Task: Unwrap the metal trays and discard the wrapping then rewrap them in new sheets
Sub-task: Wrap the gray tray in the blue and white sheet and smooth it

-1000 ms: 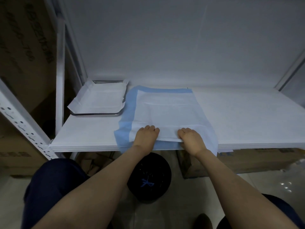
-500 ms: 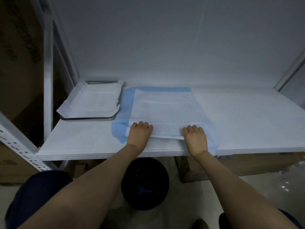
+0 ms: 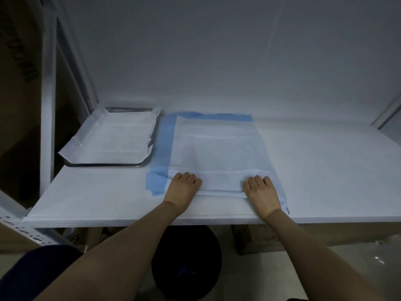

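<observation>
Fingertips of the left hand (image 3: pixel 183 187) and right hand (image 3: pixel 261 192) are out of sight, seemingly tucked under the folded near edge of the white-and-blue wrapping sheet (image 3: pixel 217 148). A creased white paper sheet (image 3: pixel 112 137) hides the rectangular metal tray (image 3: pixel 104 165) except its rim.

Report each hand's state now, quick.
Left hand: fingers curled, gripping the folded edge of the white sheet.
Right hand: likewise, gripping that fold's other end.

Tray (image 3: pixel 104 165) left, open shelf (image 3: pixel 325 170) right.
</observation>
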